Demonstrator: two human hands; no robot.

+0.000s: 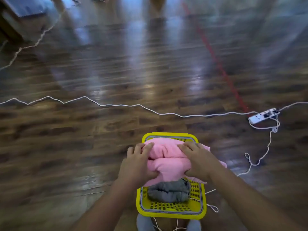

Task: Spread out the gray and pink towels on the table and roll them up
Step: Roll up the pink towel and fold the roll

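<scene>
Fingers [146, 147] of both hands clamp the pink towel [168, 161] above the basket [170, 210]; lifting could drag the gray towel [168, 191] out.

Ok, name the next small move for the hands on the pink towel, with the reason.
Probably lift the pink towel clear of the yellow basket. Both the left hand and right hand grip its bundled sides, the gray towel lies beneath, and no table is in view yet.
</scene>
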